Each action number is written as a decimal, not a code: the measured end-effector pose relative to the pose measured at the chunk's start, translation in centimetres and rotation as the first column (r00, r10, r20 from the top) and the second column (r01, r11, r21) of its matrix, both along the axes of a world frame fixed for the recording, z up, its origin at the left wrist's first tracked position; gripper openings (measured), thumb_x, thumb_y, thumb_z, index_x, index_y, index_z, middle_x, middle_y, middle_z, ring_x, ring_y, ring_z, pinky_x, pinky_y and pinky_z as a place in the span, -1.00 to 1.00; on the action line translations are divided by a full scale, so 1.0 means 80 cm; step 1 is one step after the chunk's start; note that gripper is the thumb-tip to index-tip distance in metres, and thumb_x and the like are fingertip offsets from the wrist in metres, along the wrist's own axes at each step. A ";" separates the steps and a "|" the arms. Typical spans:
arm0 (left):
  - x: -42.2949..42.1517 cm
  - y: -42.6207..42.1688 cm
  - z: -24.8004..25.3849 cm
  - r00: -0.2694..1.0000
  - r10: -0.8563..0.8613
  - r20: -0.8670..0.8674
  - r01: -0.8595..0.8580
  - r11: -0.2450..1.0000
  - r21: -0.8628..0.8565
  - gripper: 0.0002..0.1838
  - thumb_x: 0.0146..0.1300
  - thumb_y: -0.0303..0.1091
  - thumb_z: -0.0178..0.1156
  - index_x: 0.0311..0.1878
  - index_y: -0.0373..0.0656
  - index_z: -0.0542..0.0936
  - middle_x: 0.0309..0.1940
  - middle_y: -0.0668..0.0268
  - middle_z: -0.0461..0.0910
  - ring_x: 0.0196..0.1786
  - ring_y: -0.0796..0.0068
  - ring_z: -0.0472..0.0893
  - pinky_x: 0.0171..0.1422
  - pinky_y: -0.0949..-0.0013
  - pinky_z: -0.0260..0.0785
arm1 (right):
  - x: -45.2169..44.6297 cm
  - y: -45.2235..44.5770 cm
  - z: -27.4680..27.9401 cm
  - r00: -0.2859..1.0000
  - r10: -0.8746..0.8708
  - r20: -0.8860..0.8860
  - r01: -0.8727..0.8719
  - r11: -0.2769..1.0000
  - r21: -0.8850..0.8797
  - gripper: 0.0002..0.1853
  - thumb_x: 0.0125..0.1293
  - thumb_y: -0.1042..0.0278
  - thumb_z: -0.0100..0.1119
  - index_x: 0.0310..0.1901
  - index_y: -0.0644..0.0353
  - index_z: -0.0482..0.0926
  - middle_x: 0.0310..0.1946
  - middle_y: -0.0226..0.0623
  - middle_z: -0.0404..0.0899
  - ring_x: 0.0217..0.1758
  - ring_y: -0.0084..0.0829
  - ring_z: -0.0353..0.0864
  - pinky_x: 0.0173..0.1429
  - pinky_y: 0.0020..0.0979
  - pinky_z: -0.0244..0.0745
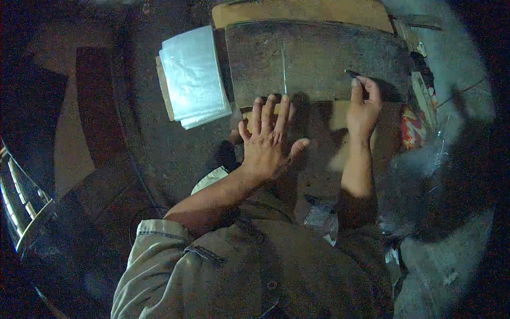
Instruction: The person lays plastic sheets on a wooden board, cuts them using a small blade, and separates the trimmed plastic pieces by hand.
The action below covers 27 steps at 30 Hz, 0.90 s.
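Observation:
My left hand (266, 144) is spread flat, palm down, with its fingertips at the near edge of a dark, worn board (313, 56). Close to the middle fingertips, a thin shiny strip (284, 69) lies lengthwise on the board; whether a finger touches it I cannot tell. Over the board's right part, my right hand (364, 109) pinches a short, thin dark stick-like piece (350, 73), whose kind is too small to make out. Left of the board rests a stack of clear plastic sheets or bags (195, 77).
Brown cardboard (308, 11) sticks out behind the board. To the right are a red and yellow patterned packet (411, 130) and crumpled clear plastic (425, 159). A small clear packet (321, 220) lies near my lap. On the far left stands a pale slatted object (24, 196).

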<state>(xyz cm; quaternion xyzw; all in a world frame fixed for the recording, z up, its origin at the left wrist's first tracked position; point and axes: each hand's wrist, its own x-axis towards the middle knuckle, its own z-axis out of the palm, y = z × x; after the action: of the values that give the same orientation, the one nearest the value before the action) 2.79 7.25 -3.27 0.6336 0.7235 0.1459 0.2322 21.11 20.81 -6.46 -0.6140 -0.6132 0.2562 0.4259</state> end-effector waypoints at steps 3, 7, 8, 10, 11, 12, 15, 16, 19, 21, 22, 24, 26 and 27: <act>0.002 0.002 0.002 0.999 -0.013 -0.039 0.012 1.000 -0.028 -0.12 0.07 0.40 0.01 0.42 0.23 0.11 0.36 0.02 0.03 0.42 -0.08 -0.03 0.31 -0.27 -0.18 | 0.007 0.004 0.002 0.995 -0.045 0.090 0.048 0.998 -0.036 -0.80 0.27 0.39 0.15 -0.12 0.28 0.52 -0.19 -0.24 0.58 -0.08 -0.38 0.53 0.08 -0.38 0.37; 0.002 -0.002 0.004 0.990 -0.055 -0.129 0.055 0.998 -0.003 -0.13 0.09 0.40 0.00 0.42 0.23 0.11 0.38 0.02 0.00 0.43 -0.09 -0.06 0.29 -0.31 -0.15 | -0.011 -0.021 0.027 0.986 -0.087 0.144 0.086 0.996 0.014 -0.73 0.28 0.32 0.15 -0.05 0.27 0.47 -0.13 -0.22 0.55 -0.11 -0.36 0.53 0.04 -0.37 0.39; 0.000 -0.004 0.007 0.988 -0.081 -0.131 0.080 0.997 -0.014 -0.14 0.09 0.39 0.01 0.42 0.23 0.12 0.39 0.02 -0.02 0.44 -0.09 -0.06 0.28 -0.32 -0.13 | -0.015 -0.032 0.036 0.986 -0.120 0.116 0.128 0.990 -0.062 -0.71 0.28 0.30 0.15 -0.04 0.27 0.46 -0.13 -0.21 0.54 -0.12 -0.36 0.53 0.02 -0.37 0.39; -0.003 -0.011 0.012 0.984 -0.110 -0.138 0.109 0.994 -0.014 -0.14 0.09 0.38 0.02 0.42 0.23 0.13 0.40 0.02 -0.04 0.44 -0.09 -0.06 0.27 -0.33 -0.12 | -0.022 -0.058 0.038 0.998 -0.040 0.042 0.044 0.995 -0.086 -0.71 0.28 0.27 0.18 -0.05 0.24 0.46 -0.13 -0.29 0.52 -0.19 -0.50 0.50 -0.10 -0.43 0.41; -0.006 -0.019 0.011 0.984 -0.131 -0.118 0.132 0.991 0.002 -0.17 0.09 0.36 0.04 0.39 0.19 0.19 0.40 0.02 -0.05 0.45 -0.09 -0.07 0.28 -0.33 -0.12 | -0.034 -0.074 0.031 0.986 -0.060 -0.156 0.034 0.986 -0.164 -0.72 0.28 0.26 0.18 -0.06 0.23 0.47 -0.16 -0.35 0.51 -0.21 -0.55 0.47 -0.12 -0.47 0.40; -0.010 -0.029 0.008 0.983 -0.153 -0.098 0.156 0.988 0.016 -0.20 0.09 0.34 0.06 0.36 0.16 0.25 0.41 0.03 -0.07 0.45 -0.09 -0.08 0.28 -0.33 -0.12 | -0.024 -0.089 -0.018 0.945 0.010 -0.327 -0.073 0.981 -0.181 -0.72 0.29 0.26 0.18 -0.06 0.22 0.46 -0.18 -0.38 0.51 -0.21 -0.56 0.48 -0.11 -0.50 0.39; -0.024 -0.062 0.007 0.974 -0.215 -0.076 0.217 0.976 0.011 -0.29 0.10 0.29 0.10 0.23 0.04 0.42 0.40 0.04 -0.05 0.43 -0.10 -0.03 0.29 -0.28 -0.10 | -0.061 -0.127 -0.016 0.781 -0.115 -0.614 -0.179 0.901 -0.396 -0.70 0.26 0.28 0.23 -0.07 0.24 0.45 -0.20 -0.42 0.51 -0.14 -0.62 0.42 -0.05 -0.55 0.30; -0.029 -0.071 0.010 0.967 -0.249 -0.059 0.247 0.968 -0.036 -0.31 0.11 0.27 0.10 0.19 0.00 0.46 0.40 0.04 -0.03 0.42 -0.10 -0.01 0.29 -0.27 -0.08 | -0.071 -0.131 -0.006 0.730 -0.149 -0.667 -0.226 0.868 -0.441 -0.69 0.25 0.27 0.23 -0.07 0.24 0.45 -0.20 -0.42 0.51 -0.14 -0.64 0.41 -0.04 -0.55 0.28; -0.040 -0.086 0.023 0.957 -0.290 -0.012 0.290 0.957 -0.033 -0.33 0.16 0.21 0.09 0.23 -0.02 0.40 0.37 0.03 0.02 0.37 -0.10 0.05 0.30 -0.21 -0.06 | -0.077 -0.121 -0.014 0.842 -0.196 -0.503 -0.209 0.741 -0.638 -0.64 0.22 0.23 0.26 -0.05 0.23 0.43 -0.19 -0.40 0.51 -0.14 -0.59 0.42 0.00 -0.51 0.27; -0.048 -0.095 0.027 0.955 -0.293 0.049 0.294 0.955 -0.029 -0.35 0.21 0.17 0.06 0.28 0.01 0.34 0.32 0.03 0.08 0.34 -0.06 0.09 0.30 -0.17 -0.03 | -0.084 -0.114 -0.039 0.854 -0.100 -0.510 -0.267 0.758 -0.596 -0.61 0.18 0.19 0.29 -0.06 0.23 0.44 -0.17 -0.39 0.49 -0.10 -0.53 0.42 0.05 -0.46 0.27; -0.050 -0.097 0.027 0.952 -0.303 0.040 0.303 0.953 -0.013 -0.35 0.21 0.17 0.06 0.28 0.01 0.34 0.32 0.03 0.08 0.34 -0.06 0.09 0.30 -0.17 -0.03 | -0.091 -0.111 -0.045 0.829 0.007 -0.560 -0.336 0.807 -0.487 -0.59 0.15 0.16 0.31 -0.09 0.24 0.45 -0.15 -0.38 0.47 -0.06 -0.49 0.41 0.08 -0.42 0.27; -0.053 -0.097 0.031 0.954 -0.187 0.233 0.217 0.970 -0.110 -0.35 0.22 0.14 0.07 0.30 0.01 0.32 0.31 0.01 0.08 0.34 -0.06 0.10 0.30 -0.16 0.00 | -0.102 -0.109 -0.046 0.727 -0.200 -0.657 -0.320 0.747 -0.582 -0.65 0.15 0.20 0.29 -0.17 0.28 0.49 -0.05 -0.37 0.42 0.03 -0.47 0.36 0.14 -0.35 0.25; -0.057 -0.097 0.035 0.955 -0.162 0.249 0.201 0.969 -0.141 -0.32 0.25 0.15 0.05 0.32 -0.06 0.28 0.27 0.05 0.18 0.30 0.01 0.18 0.28 -0.15 0.03 | -0.112 -0.113 -0.012 0.868 -0.074 -0.491 -0.177 0.879 -0.444 -0.75 0.22 0.16 0.23 -0.29 0.20 0.57 -0.35 -0.49 0.55 -0.28 -0.56 0.49 -0.01 -0.46 0.32; -0.058 -0.096 0.025 0.756 0.102 0.647 0.071 0.969 -0.236 -0.29 0.25 0.17 0.03 0.32 -0.11 0.26 0.26 0.08 0.23 0.30 0.04 0.21 0.29 -0.13 0.04 | -0.108 -0.112 0.023 0.886 0.117 -0.449 -0.314 0.863 -0.395 -0.73 0.22 0.15 0.21 -0.29 0.23 0.56 -0.38 -0.48 0.54 -0.30 -0.58 0.47 -0.10 -0.45 0.34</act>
<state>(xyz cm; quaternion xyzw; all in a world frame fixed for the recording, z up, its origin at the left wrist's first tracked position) -1.82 -0.45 -1.31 0.5026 0.6141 0.2691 0.5457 12.51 11.81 -4.59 -0.5548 -0.4983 0.5630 0.3564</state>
